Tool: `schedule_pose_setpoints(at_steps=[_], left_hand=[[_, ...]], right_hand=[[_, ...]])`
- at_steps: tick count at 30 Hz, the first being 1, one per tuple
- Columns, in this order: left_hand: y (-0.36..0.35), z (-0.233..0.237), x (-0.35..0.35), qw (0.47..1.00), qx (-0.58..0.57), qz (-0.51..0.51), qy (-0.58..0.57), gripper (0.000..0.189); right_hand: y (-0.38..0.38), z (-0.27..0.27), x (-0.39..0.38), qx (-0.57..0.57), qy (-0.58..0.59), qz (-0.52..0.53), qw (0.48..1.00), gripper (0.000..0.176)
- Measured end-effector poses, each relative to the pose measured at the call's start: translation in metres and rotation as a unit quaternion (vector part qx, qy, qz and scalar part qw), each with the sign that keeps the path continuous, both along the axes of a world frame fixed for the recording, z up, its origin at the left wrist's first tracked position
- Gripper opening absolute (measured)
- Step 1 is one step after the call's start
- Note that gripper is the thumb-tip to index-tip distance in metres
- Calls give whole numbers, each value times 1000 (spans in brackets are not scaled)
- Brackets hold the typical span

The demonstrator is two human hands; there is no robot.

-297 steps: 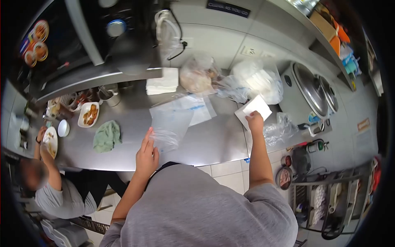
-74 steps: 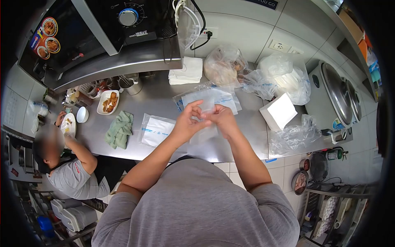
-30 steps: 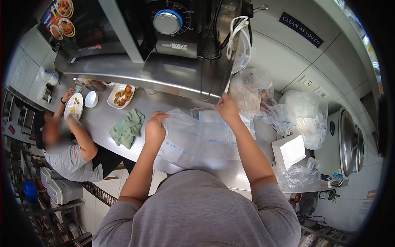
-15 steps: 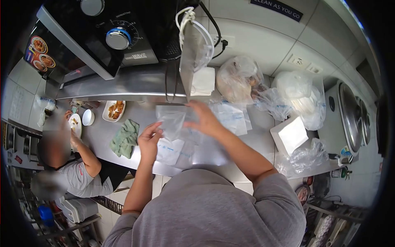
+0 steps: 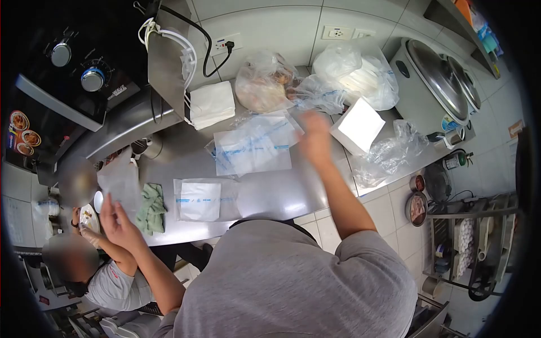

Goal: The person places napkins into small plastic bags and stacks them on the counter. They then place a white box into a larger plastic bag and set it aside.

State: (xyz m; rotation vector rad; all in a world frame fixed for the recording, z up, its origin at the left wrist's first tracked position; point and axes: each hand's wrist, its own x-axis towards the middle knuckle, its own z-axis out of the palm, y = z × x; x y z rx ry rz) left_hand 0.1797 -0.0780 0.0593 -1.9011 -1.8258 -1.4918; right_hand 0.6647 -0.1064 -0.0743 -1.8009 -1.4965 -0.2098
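My left hand (image 5: 120,226) is at the left of the counter, left of the green cloth (image 5: 150,209), with a clear plastic bag (image 5: 119,176) held at its fingers. Over the right part of the counter, my right hand (image 5: 314,135) is smeared by motion, so its fingers cannot be made out. It is beside the right edge of flat clear bags with blue print (image 5: 256,147) and left of a white box (image 5: 360,128). A folded white item in a clear printed bag (image 5: 200,201) lies near the front edge.
Filled plastic bags (image 5: 265,84) and white napkins (image 5: 212,105) stand along the wall. Crumpled plastic (image 5: 389,155) lies at the right, before a lidded steel container (image 5: 437,73). A co-worker (image 5: 121,281) is at the lower left by a plate of food. A microwave (image 5: 62,73) sits upper left.
The view has turned rightward. My left hand has moved left with the clear bag, away from the printed items. My right hand has moved right, away from that bag, towards the white box.
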Motion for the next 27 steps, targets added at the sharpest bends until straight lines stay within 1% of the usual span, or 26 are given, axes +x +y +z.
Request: schedule_pose_setpoints(at_steps=[1, 2, 3, 4, 5, 6, 7, 8, 9, 11, 12, 13, 15, 18, 20, 24, 26, 27], left_hand=[[-5, -8, 3, 1000, -1, 1, -2, 29], [-8, -23, 8, 998, -26, -38, -31, 29], [-12, -36, 14, 994, -51, -77, -60, 30], [-16, -43, 25, 989, -77, -102, -69, 32], [-18, -49, 39, 984, -101, -127, -78, 34], [-19, -55, 50, 983, -101, -125, -84, 34], [-20, -61, 61, 981, -109, -157, -24, 33], [-23, -63, 72, 974, -118, -189, 36, 33], [-27, -62, 82, 974, -119, -187, 34, 33], [-34, -59, 99, 943, -216, -251, 37, 32], [-35, -60, 102, 935, -238, -256, 60, 31], [-34, -65, 101, 935, -239, -255, 62, 31], [-30, -80, 96, 931, -258, -207, 153, 33], [-24, -94, 86, 923, -275, -202, 180, 35], [-26, -95, 87, 924, -275, -202, 172, 35], [-32, -88, 93, 927, -272, -207, 152, 34], [-32, -87, 94, 932, -269, -199, 141, 34], [-34, -88, 92, 933, -272, -193, 133, 33]], right_hand=[[-15, 3, 35, 8, -22, -66, 998, 46], [-34, 17, 56, -71, -35, -147, 986, 41], [-48, 22, 79, -153, -15, -163, 975, 36], [-60, 28, 88, -181, -4, -184, 966, 31], [-67, 24, 100, -182, -9, -183, 966, 31], [-72, 15, 113, -191, 20, -148, 970, 28], [-73, 13, 119, -200, 49, -113, 972, 24], [-74, 8, 123, -183, 56, -108, 976, 16], [-74, 7, 124, -184, 54, -106, 976, 16], [-74, 5, 124, -173, 51, -110, 977, 12], [-74, 2, 125, -174, 52, -110, 977, 12], [-74, -1, 127, -167, 53, -111, 978, 11], [-75, -4, 132, -161, 55, -112, 979, 10], [-75, -8, 139, -163, 85, -128, 975, 13], [-73, -15, 145, -158, 127, -131, 970, 11], [-73, -8, 140, -158, 123, -135, 970, 6], [-70, 13, 114, -31, 117, -87, 989, 3], [-73, 41, 79, -70, 183, -7, 981, 3]])
